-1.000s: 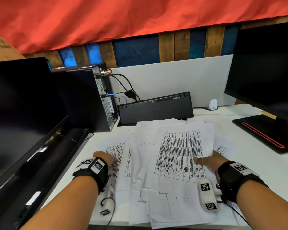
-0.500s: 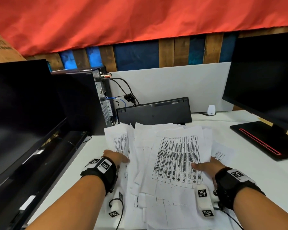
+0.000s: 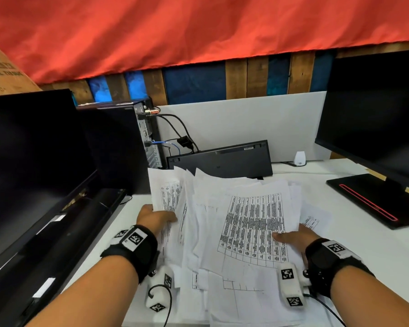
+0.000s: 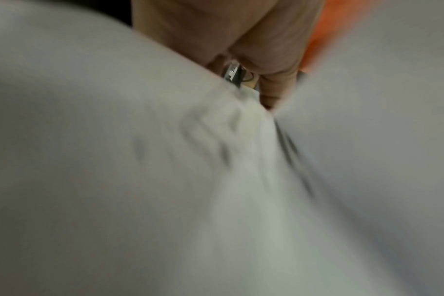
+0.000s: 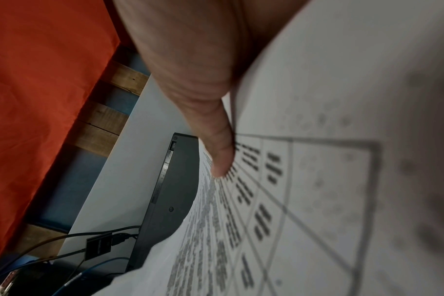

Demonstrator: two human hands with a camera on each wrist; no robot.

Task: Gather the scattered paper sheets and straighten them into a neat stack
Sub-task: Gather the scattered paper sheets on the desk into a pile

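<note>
White paper sheets [image 3: 234,232], uncountable, pinched by left hand [image 3: 155,217] and right hand [image 3: 295,237].

White paper sheets [image 3: 224,234] in a loose, overlapping heap on the table [image 3: 354,237], top sheet [image 3: 255,228] printed with a dense black grid, left sheets raised and tilted, edges uneven
</note>
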